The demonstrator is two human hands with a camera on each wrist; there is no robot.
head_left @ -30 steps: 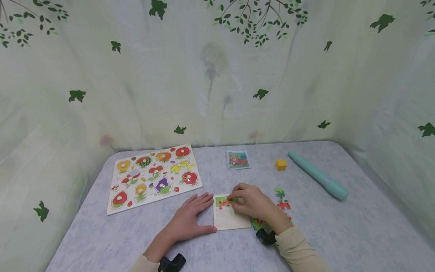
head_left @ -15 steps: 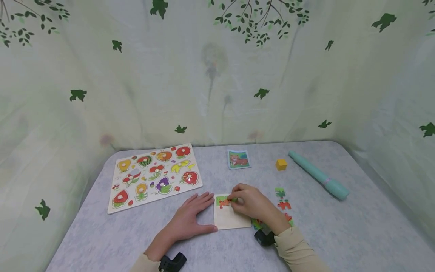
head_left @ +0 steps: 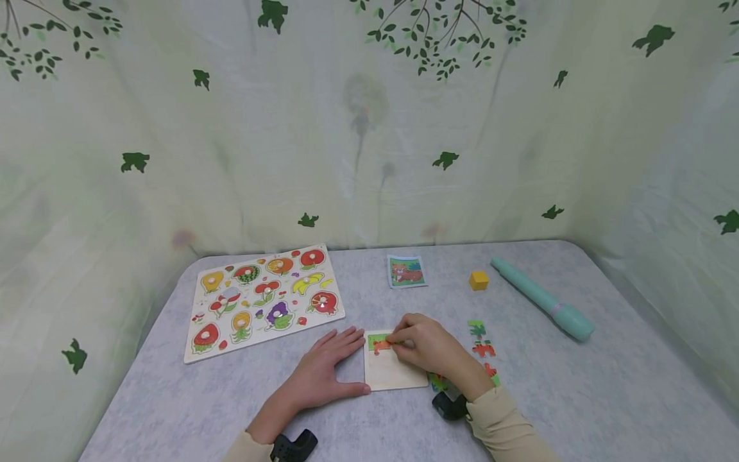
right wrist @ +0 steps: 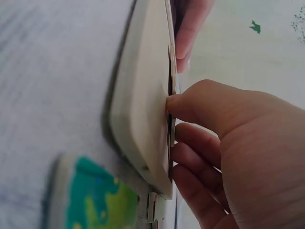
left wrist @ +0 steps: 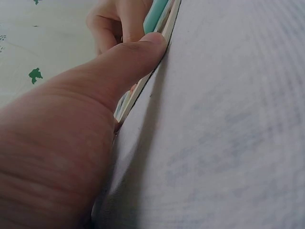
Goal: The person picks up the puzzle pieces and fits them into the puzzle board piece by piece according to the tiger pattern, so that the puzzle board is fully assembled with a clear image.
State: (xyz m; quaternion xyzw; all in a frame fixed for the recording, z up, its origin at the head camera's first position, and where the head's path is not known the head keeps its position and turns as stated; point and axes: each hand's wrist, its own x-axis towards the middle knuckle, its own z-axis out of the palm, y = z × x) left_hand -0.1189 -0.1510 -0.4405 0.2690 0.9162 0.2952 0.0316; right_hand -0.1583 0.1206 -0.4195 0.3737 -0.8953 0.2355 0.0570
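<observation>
A small pale wooden puzzle board (head_left: 392, 377) lies flat on the table, with green and orange jigsaw pieces (head_left: 378, 342) joined in its upper left part. My left hand (head_left: 323, 372) is spread along the board's left side, its thumb touching the lower left corner. Over the board's upper right part, my right hand (head_left: 430, 346) pinches a jigsaw piece low against the surface; its fingers hide most of that piece. In the right wrist view, the right thumb (right wrist: 195, 105) touches the board's top. Loose jigsaw pieces (head_left: 484, 348) lie right of the board, some partly behind my right wrist.
A large fruit peg puzzle (head_left: 294, 321) lies at the back left. Behind the board is a bear picture card (head_left: 407, 272). A yellow cube (head_left: 478, 280) and a teal tube-like object (head_left: 543, 299) with a thicker end are at the back right.
My right fingertips have shifted slightly over the board, and less of the pinched piece's green shows between them. My left hand stays in place at the board's edge.
</observation>
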